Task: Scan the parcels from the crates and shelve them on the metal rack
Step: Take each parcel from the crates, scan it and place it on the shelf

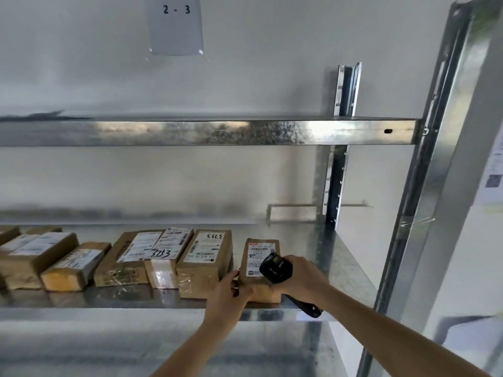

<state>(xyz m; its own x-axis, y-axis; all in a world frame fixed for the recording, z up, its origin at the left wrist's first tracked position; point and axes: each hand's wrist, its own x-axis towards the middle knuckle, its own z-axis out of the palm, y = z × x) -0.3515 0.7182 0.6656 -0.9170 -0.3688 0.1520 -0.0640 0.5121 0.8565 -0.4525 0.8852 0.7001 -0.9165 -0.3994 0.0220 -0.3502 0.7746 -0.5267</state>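
Small parcel (261, 270) on metal rack (313, 246), end of the row. Left hand (231, 291) gripping its near corner; right hand (298, 276) wrapped round scanner (275, 268). Risk: scanner knocking parcel askew, or off the front edge.

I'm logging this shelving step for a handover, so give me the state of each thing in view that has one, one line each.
Rightmost parcel: flat on the shelf, label up, at the row's right end.
Left hand: grips that parcel's near left corner.
Right hand: holds the scanner.
Scanner: head over the parcel's label.
Other parcels: lying in a row, labels up.
Middle shelf: bare right of the row.
Paper sign: taped to the wall, reads 2 - 3.
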